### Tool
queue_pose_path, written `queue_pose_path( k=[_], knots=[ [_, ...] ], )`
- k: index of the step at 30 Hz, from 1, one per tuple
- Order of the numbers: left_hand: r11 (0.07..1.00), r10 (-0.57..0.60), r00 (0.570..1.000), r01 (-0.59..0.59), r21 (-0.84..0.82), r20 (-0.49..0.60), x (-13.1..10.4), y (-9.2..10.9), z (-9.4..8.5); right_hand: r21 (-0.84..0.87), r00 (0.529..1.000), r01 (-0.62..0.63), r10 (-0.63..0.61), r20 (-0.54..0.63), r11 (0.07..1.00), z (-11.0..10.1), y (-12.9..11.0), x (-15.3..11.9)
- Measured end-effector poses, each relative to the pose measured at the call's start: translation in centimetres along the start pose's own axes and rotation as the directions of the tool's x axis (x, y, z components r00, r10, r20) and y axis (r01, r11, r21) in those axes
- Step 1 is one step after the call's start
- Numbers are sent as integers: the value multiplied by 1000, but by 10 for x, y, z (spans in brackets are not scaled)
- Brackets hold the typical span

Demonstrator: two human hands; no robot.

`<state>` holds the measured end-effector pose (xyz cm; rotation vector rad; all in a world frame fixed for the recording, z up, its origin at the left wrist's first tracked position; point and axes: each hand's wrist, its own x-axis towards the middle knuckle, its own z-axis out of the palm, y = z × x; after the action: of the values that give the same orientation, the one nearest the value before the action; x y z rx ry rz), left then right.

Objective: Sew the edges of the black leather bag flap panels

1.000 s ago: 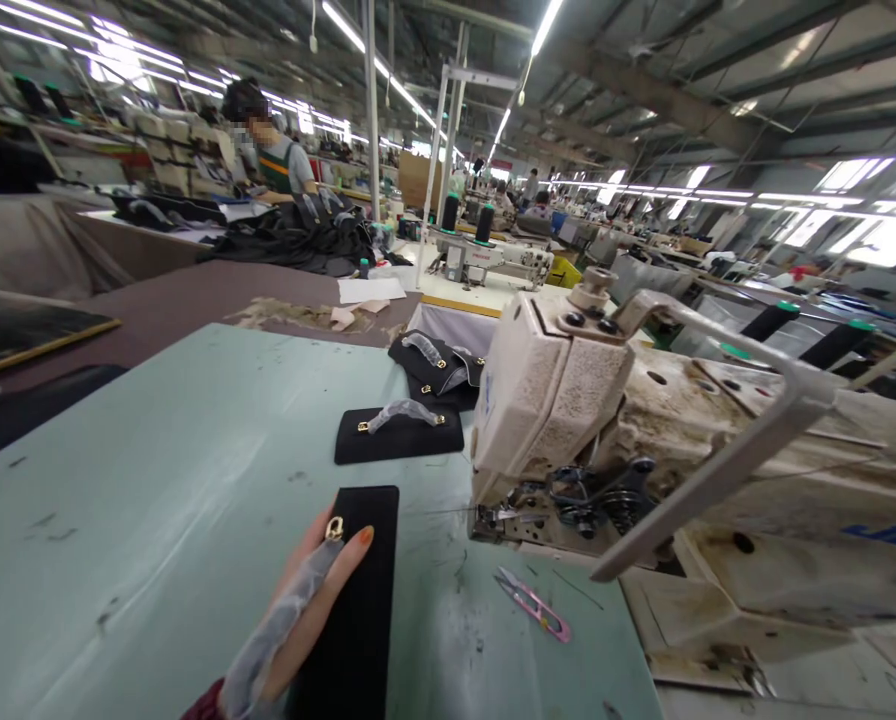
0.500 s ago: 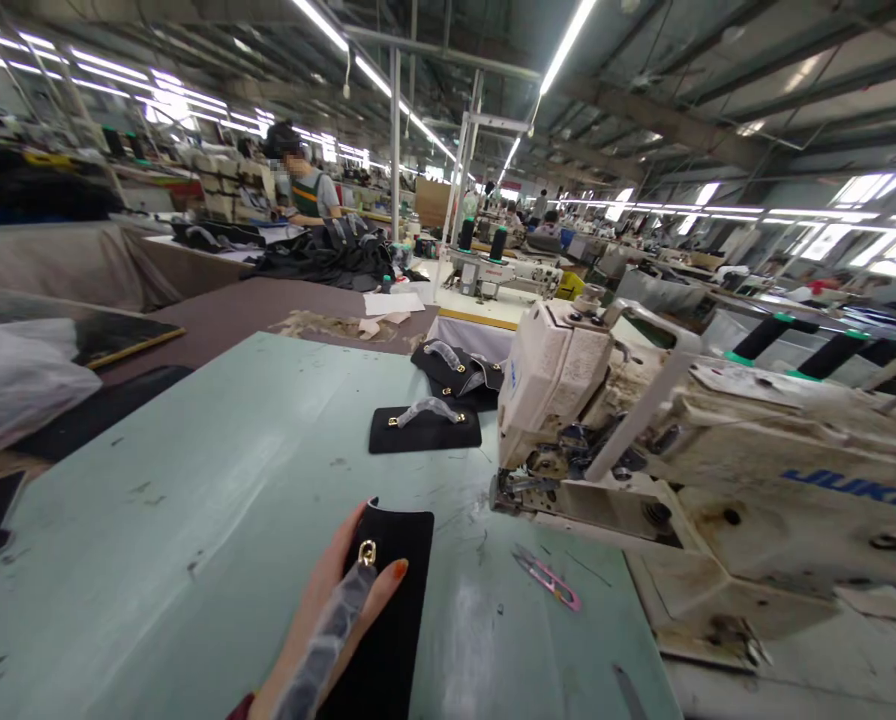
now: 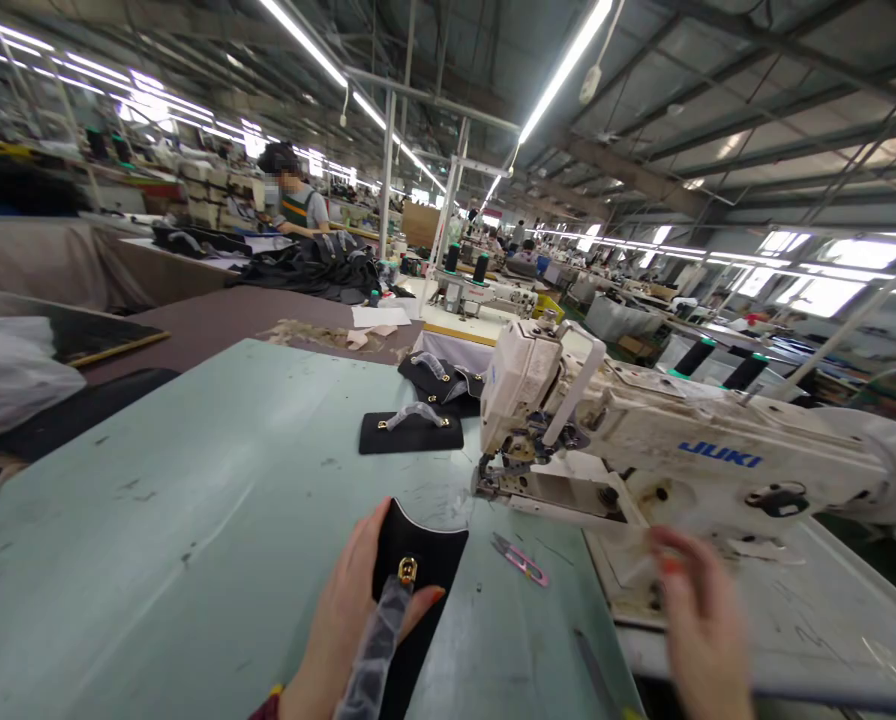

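My left hand (image 3: 358, 590) grips a black bag panel (image 3: 437, 575) near its far end, with the thumb over the top. The panel bends upward at its sides. A gold buckle on it joins a plastic-wrapped handle (image 3: 373, 655) that runs toward me. My right hand (image 3: 699, 610) is blurred, above the bed of the sewing machine (image 3: 620, 430), with no object visible in it. A pink thread snipper (image 3: 521, 562) lies on the green tabletop (image 3: 215, 520) between my hands. Another black panel with a wrapped handle (image 3: 410, 434) lies flat farther back.
More black handled panels (image 3: 440, 380) are piled beside the machine head. A blade-like tool (image 3: 596, 670) lies at the table's near right edge. Beyond a brown table (image 3: 230, 310), a person (image 3: 298, 205) works by a heap of black material (image 3: 305, 265). Clear plastic (image 3: 20, 370) lies at left.
My right hand has come into view at the right, near the machine. My left hand has moved slightly right with the panel, whose end now curves up more. The view has turned rightward.
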<state>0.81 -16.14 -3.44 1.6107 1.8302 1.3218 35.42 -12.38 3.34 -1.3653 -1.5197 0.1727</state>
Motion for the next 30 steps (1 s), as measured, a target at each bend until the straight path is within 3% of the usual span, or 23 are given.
queue_pose_path(
  k=[2, 4, 6, 9, 13, 16, 20, 23, 26, 28, 30],
  knots=[
    [999, 36, 999, -37, 18, 9, -1, 1, 2, 67, 987, 49, -59, 152, 997, 51, -19, -62],
    [995, 86, 996, -87, 53, 21, -2, 1, 4, 105, 971, 155, -171, 166, 982, 90, -50, -90],
    [988, 132, 991, -132, 76, -4, -3, 0, 5, 152, 959, 203, -228, 168, 967, 115, -84, -87],
    [979, 200, 978, -197, 59, -59, -3, -3, 7, 223, 936, 206, -258, 240, 953, 136, -125, -57],
    [964, 264, 958, -259, 58, -115, -3, -4, 8, 240, 915, 175, -248, 318, 955, 158, -142, -32],
    [963, 266, 956, -258, 80, -120, -1, -2, 8, 290, 931, 12, -117, 346, 957, 163, -133, -29],
    [982, 185, 979, -181, 51, -88, 5, 4, 1, 353, 962, -225, 149, 230, 908, 151, -110, -26],
    [992, 121, 993, -121, -27, 8, 14, 6, -7, 366, 940, -332, 275, 200, 869, 139, -97, -33],
    [990, 81, 993, -70, -121, 87, 26, 5, -14, 393, 854, -487, 332, 400, 780, 135, -95, -46],
    [977, 107, 982, -74, -202, 156, 37, 3, -17, 431, 748, -600, 281, 601, 674, 136, -99, -53],
    [949, 176, 951, -95, -301, 253, 51, 0, -20, 458, 656, -680, 197, 729, 572, 139, -104, -57]
  ],
)
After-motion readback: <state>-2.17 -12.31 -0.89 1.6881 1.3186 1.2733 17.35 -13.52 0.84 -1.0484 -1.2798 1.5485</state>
